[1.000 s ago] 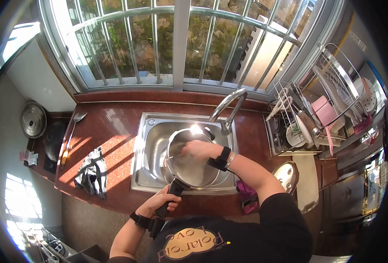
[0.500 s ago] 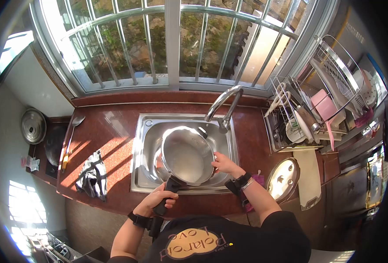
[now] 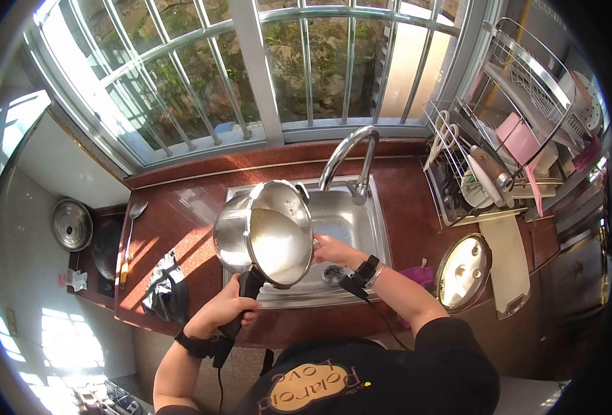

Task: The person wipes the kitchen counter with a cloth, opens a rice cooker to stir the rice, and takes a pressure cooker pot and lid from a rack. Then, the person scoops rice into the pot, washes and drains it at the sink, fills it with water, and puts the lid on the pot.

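Observation:
A steel pressure cooker pot (image 3: 232, 235) is held tilted to the right over the left part of the steel sink (image 3: 383, 266). Cloudy whitish liquid (image 3: 278, 252) lies inside it. My left hand (image 3: 221, 306) is closed round the pot's long black handle (image 3: 250, 282). On the pot's right side, my right hand (image 3: 337, 252) grips it near the rim; the fingertips are partly hidden. The curved faucet (image 3: 347, 151) stands behind the sink, to the right of the pot. A dark round drain (image 3: 332, 274) shows in the sink near my right wrist.
An oval metal lid (image 3: 463, 271) and a pale cutting board (image 3: 505, 266) are at the right. Behind them stands a dish rack (image 3: 451, 200) with utensils. On the left counter lie a black-and-white cloth (image 3: 166, 287) and a long-handled spatula (image 3: 131, 238). A barred window (image 3: 271, 76) is ahead.
Both hands have lifted the pot, shifted it left and tipped it rightward. More of the sink basin and its drain now show. The camera view has turned slightly.

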Demonstrator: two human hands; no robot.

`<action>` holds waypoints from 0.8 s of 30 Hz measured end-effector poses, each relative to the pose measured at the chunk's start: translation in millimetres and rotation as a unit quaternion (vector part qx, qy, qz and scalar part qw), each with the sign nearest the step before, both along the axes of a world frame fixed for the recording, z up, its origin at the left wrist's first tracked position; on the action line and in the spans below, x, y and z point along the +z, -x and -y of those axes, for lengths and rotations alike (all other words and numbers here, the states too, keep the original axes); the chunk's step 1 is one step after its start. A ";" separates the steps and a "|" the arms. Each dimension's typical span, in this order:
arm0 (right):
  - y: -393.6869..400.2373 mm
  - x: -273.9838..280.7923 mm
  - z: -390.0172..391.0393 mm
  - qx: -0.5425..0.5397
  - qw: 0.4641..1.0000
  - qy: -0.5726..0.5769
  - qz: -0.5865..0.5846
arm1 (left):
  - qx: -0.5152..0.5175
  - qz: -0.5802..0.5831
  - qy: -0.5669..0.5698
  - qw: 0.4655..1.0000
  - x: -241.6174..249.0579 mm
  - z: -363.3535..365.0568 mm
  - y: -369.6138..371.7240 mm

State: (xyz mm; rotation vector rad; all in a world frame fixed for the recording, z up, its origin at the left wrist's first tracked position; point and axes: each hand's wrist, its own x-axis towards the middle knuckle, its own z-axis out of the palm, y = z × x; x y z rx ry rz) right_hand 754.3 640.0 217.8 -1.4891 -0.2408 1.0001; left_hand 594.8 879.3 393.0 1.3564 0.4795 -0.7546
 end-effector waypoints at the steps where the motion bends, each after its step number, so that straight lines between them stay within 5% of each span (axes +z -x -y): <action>1: -2.3 2.4 -3.9 0.020 1.000 0.003 0.019 | 0.008 0.000 -0.005 1.000 8.6 1.3 -0.4; 11: -13.8 -36.0 -37.7 0.063 0.984 0.104 0.129 | -0.034 0.016 -0.073 0.997 28.2 -10.4 -4.7; 24: 4.0 20.6 -43.7 0.072 0.987 0.042 0.139 | -0.074 0.032 -0.135 0.988 31.0 -18.4 -1.0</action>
